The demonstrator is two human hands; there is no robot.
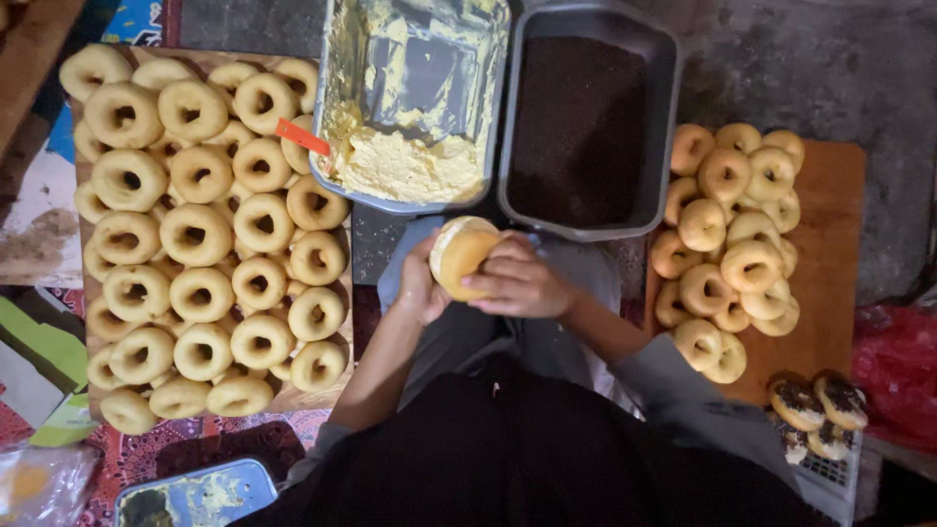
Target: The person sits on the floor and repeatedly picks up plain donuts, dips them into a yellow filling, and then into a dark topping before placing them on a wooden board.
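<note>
Both my hands hold one golden doughnut [461, 256] in front of my lap, its upper face smeared with pale cream. My left hand [418, 289] cups it from the left, and my right hand [521, 281] grips it from the right. Just beyond sit a metal tray of yellow buttercream [410, 161] with an orange-handled spreader [303, 138] resting on its left rim, and a dark tray of brown chocolate sprinkles [580, 127].
A wooden board [293, 395] at left carries several plain ring doughnuts [195, 234]. A second board [830, 244] at right holds another pile of doughnuts [732, 244]. Three sprinkle-topped doughnuts [815, 405] lie on a white rack at lower right. A red bag [898, 371] lies far right.
</note>
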